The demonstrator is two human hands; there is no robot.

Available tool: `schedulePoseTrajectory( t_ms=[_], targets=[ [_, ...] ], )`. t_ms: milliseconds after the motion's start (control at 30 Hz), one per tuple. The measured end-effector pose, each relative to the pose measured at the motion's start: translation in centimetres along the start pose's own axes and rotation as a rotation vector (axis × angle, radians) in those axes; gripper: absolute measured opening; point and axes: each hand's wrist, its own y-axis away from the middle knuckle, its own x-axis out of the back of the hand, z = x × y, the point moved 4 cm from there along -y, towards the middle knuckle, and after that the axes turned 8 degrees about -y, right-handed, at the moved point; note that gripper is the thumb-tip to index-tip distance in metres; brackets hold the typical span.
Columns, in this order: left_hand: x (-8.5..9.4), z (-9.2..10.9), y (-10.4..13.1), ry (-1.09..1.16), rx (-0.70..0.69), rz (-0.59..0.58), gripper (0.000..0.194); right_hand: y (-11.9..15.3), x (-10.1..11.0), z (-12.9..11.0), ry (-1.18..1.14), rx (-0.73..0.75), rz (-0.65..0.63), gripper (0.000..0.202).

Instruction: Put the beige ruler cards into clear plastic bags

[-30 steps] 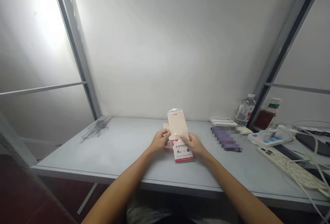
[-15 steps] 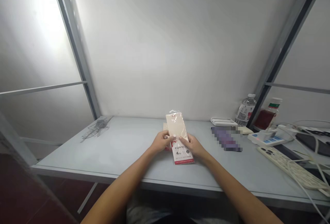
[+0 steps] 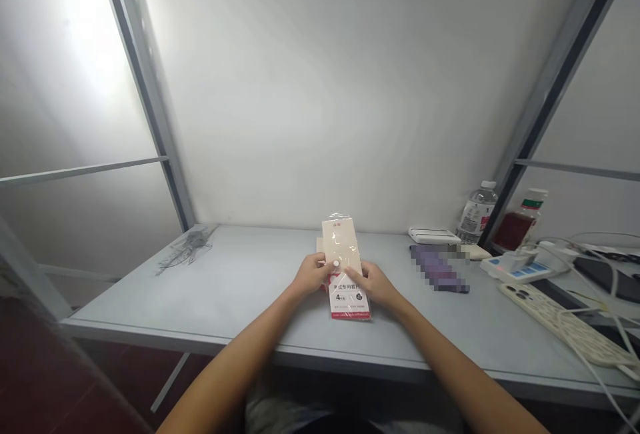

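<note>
Between both hands is a flat ruler set packet (image 3: 345, 295) in clear plastic, slightly tilted. Its upper part is plain cream card, and the lower part is white with dark print, a "4" and a red bottom strip. My left hand (image 3: 311, 275) is closed on the left edge, thumb on the front. Gripping the right edge, my right hand (image 3: 376, 283) also has its thumb across the front. A small white round spot (image 3: 336, 263) shows by the left thumb. Behind the packet a second cream and red packet (image 3: 319, 245) is mostly hidden; whether it is held I cannot tell.
The grey table (image 3: 240, 287) meets a white wall. To the right are a purple pouch-like item (image 3: 435, 267), a white box-shaped device (image 3: 434, 236), a water bottle (image 3: 476, 213), a red-filled bottle (image 3: 523, 221), a power strip (image 3: 515, 269), a phone case (image 3: 565, 324) and cables. Grey wiry clutter (image 3: 190, 247) lies left.
The packet has turned slightly, its lower end shifting left, and its front print faces me more squarely. Both hands keep their hold in nearly the same place.
</note>
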Motion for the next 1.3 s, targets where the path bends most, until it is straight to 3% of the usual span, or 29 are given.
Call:
schedulePoseTrajectory(
  t_ms=[133, 367, 633, 867, 1033, 1300],
  targets=[
    [0.0, 0.4, 0.2, -0.008, -0.021, 0.005, 0.040, -0.1, 0.2, 0.2, 0.001, 0.011, 0.015, 0.035],
    [0.4, 1.0, 0.2, -0.195, -0.187, 0.019, 0.028, 0.0, 0.1, -0.1, 0.084, 0.021, 0.047, 0.038],
    [0.7, 1.0, -0.1, -0.241, -0.149, 0.129, 0.020, 0.1, -0.2, -0.3, 0.081, 0.033, 0.021, 0.036],
    [0.8, 1.1, 0.1, -0.280, -0.145, 0.194, 0.023, -0.2, 0.2, 0.2, 0.145, 0.040, 0.058, 0.036],
    [0.8, 1.1, -0.1, -0.259, -0.146, 0.223, 0.025, -0.4, 0.3, 0.4, 0.068, 0.032, 0.054, 0.037],
    [0.9, 1.1, -0.1, -0.260, -0.140, 0.139, 0.028, -0.4, 1.0, 0.2, 0.066, -0.003, 0.140, 0.052]
  ],
)
